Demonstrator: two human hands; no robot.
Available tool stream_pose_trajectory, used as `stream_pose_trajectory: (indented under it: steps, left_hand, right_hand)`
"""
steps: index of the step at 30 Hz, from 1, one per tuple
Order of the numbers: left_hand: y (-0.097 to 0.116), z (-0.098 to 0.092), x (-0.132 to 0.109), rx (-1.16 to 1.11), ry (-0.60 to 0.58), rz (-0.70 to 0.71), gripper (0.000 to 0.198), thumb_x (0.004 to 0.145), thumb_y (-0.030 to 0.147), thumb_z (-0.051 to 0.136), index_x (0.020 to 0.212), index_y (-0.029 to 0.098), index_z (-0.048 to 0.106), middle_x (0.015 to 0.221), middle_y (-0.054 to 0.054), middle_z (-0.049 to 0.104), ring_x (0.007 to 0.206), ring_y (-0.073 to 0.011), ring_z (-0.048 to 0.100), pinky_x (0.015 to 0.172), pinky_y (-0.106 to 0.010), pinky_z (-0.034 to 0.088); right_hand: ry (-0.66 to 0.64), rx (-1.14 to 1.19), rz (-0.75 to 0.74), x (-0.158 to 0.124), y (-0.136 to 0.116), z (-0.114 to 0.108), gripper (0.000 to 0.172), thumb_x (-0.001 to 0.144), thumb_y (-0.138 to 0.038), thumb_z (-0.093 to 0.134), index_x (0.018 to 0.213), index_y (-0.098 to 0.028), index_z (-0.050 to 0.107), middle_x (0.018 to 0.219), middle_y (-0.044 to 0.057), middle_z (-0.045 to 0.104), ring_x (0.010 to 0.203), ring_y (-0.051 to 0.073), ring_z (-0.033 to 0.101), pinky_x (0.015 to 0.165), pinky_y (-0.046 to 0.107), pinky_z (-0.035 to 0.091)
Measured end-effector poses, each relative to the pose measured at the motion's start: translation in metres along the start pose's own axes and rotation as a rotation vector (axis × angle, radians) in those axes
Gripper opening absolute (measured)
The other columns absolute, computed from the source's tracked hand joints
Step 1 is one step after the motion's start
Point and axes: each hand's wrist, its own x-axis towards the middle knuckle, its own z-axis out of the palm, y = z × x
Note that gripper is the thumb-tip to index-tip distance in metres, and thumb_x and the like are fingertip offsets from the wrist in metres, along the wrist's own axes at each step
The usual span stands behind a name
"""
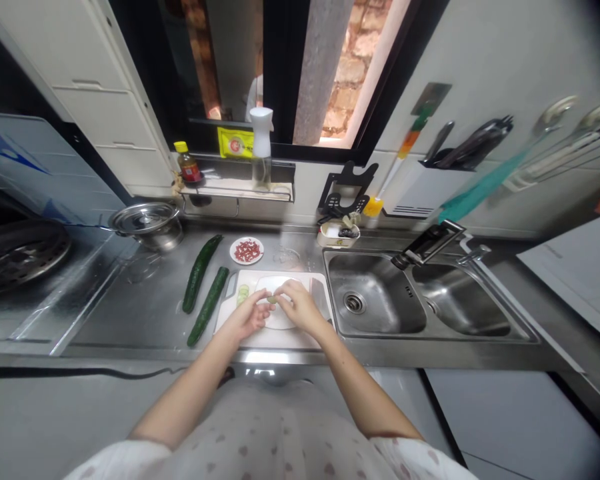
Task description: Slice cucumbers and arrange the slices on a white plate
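Note:
Both my hands meet over a white plate (275,319) that sits on a white cutting board (250,280). My left hand (250,317) and my right hand (297,305) pinch a small green cucumber piece (272,299) between their fingertips. A few cucumber slices (243,293) lie on the board to the left of the plate. Two whole cucumbers (200,272) (209,305) lie side by side on the steel counter, left of the board.
A small plate of red chopped bits (247,251) stands behind the board. A lidded steel pot (147,223) is at the back left, a double sink (380,300) with faucet (430,243) to the right. Bottles stand on a shelf (240,190) below the window.

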Motion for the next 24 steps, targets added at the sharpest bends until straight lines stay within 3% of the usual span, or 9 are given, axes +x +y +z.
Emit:
stream_pose_trajectory:
  steps: [3, 7, 16, 24]
  left_hand:
    - [0.001, 0.002, 0.0, 0.001, 0.006, 0.017, 0.036, 0.074, 0.034, 0.068, 0.102, 0.016, 0.056, 0.07, 0.001, 0.061, 0.046, -0.0032, 0.049, 0.036, -0.011, 0.023]
    - [0.002, 0.003, 0.0, 0.094, 0.073, 0.157, 0.046, 0.068, 0.027, 0.072, 0.109, 0.018, 0.054, 0.073, 0.001, 0.061, 0.048, -0.0031, 0.048, 0.038, -0.011, 0.021]
    - [0.012, 0.007, -0.002, 0.345, 0.144, 0.34, 0.057, 0.058, 0.025, 0.076, 0.111, 0.023, 0.056, 0.07, 0.005, 0.057, 0.057, -0.005, 0.05, 0.046, -0.013, 0.026]
    - [0.007, 0.011, 0.005, 0.314, 0.139, 0.4, 0.059, 0.055, 0.024, 0.074, 0.11, 0.019, 0.054, 0.07, 0.005, 0.059, 0.052, -0.0043, 0.045, 0.046, -0.015, 0.025]
  right_hand:
    - [-0.022, -0.02, -0.011, -0.002, 0.0, -0.001, 0.015, 0.089, -0.022, 0.05, 0.09, -0.02, 0.064, 0.089, 0.004, 0.058, 0.091, 0.018, 0.05, 0.083, 0.03, 0.039]
    - [-0.035, -0.038, -0.001, -0.004, 0.004, 0.0, 0.014, 0.089, -0.022, 0.05, 0.089, -0.02, 0.064, 0.088, 0.004, 0.057, 0.09, 0.018, 0.05, 0.082, 0.03, 0.039]
    - [-0.016, -0.006, 0.033, -0.006, 0.011, 0.004, 0.012, 0.088, -0.022, 0.051, 0.086, -0.018, 0.062, 0.089, 0.004, 0.058, 0.088, 0.016, 0.051, 0.081, 0.029, 0.039]
    - [0.009, 0.029, 0.087, -0.004, 0.018, 0.009, 0.014, 0.086, -0.023, 0.051, 0.079, -0.018, 0.062, 0.082, 0.002, 0.057, 0.082, 0.015, 0.051, 0.078, 0.027, 0.039]
